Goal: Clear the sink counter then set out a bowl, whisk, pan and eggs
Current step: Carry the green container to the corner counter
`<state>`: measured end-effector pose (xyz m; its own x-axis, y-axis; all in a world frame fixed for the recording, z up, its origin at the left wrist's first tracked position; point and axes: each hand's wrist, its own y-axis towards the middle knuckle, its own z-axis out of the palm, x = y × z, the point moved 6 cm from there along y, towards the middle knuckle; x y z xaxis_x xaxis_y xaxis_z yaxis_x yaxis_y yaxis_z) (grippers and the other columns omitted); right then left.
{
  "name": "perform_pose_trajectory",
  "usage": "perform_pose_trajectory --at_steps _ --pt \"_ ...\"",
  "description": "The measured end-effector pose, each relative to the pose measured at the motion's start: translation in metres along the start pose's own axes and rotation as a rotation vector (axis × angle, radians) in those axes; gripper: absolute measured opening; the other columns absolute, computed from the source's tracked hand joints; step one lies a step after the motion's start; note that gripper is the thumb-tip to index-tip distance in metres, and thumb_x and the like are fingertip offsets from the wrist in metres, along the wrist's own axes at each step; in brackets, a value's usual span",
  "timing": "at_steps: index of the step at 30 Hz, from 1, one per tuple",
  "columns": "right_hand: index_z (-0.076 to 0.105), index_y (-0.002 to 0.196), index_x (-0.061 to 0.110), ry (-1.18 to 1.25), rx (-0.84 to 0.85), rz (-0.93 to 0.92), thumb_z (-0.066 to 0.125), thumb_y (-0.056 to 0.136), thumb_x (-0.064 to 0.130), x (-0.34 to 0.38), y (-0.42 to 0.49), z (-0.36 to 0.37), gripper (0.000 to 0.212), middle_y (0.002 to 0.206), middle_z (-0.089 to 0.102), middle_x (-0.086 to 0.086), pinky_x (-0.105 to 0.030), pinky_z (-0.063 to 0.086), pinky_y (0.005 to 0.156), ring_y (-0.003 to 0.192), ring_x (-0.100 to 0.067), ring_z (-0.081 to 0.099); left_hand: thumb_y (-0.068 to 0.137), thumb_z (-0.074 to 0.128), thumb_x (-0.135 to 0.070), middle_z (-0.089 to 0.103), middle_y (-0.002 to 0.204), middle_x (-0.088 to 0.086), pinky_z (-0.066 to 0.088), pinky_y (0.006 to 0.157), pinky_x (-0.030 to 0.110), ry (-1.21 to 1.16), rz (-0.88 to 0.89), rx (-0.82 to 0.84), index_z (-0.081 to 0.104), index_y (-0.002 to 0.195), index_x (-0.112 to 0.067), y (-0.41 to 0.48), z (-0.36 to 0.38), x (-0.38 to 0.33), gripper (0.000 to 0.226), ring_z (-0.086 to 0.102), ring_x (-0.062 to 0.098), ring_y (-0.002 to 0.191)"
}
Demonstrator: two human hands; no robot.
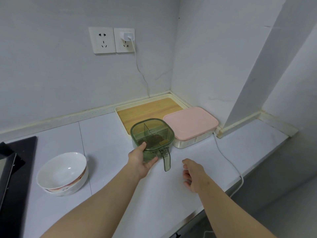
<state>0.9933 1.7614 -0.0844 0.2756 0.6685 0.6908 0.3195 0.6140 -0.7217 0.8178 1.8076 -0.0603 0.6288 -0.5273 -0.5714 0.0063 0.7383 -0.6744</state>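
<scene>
Head view: the left hand (140, 162) grips the green container (152, 133) by its near corner on the counter (106, 140). The right hand (193, 176) hovers relaxed and empty. Lifted one-sided, the container may tilt and spill. The bowl (63, 169) sits well left.

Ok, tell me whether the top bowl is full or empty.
Empty. The top bowl sits nested in a second bowl, its white inside bare but for a glint of light.

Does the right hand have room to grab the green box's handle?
Probably yes. The right hand hovers open just beside the handle, with only bare counter between them. The left hand grips the green box on its other side, away from the handle.
</scene>
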Motion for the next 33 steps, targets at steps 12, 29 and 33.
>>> perform_pose_trajectory --at_steps 12,29,33 --pt "0.032 0.056 0.016 0.05 -0.05 -0.147 0.05 0.089 0.008 -0.024 -0.01 0.007 0.038 0.035 0.033 0.006 -0.016 0.022 0.029 0.034 -0.01 0.028 0.091 0.058 -0.026 0.04 0.131 0.007 0.05 0.083 0.041 0.309 0.012 -0.044 0.042 0.129 -0.016 -0.021 -0.041 -0.004 0.042 0.051 0.027 0.105" --pt "0.053 0.076 0.013 0.189 0.045 -0.157 0.049 0.091 0.01 -0.089 -0.106 0.1 0.015 0.071 0.056 -0.005 -0.024 0.037 0.056 0.057 -0.016 0.048 0.093 0.049 -0.015 0.06 0.081 0.004 0.045 0.064 0.028 0.533 0.065 0.028 0.054 0.085 -0.015 -0.073 -0.144 -0.016 0.01 0.058 0.017 0.071" --pt "0.055 0.079 0.013 0.126 0.12 -0.139 0.049 0.092 0.013 -0.102 -0.122 0.11 0.014 0.075 0.059 -0.005 -0.025 0.041 0.057 0.062 -0.016 0.052 0.093 0.051 -0.017 0.063 0.086 0.005 0.048 0.067 0.03 0.477 0.103 -0.003 0.056 0.09 -0.014 -0.092 -0.163 -0.011 0.007 0.061 0.019 0.076"
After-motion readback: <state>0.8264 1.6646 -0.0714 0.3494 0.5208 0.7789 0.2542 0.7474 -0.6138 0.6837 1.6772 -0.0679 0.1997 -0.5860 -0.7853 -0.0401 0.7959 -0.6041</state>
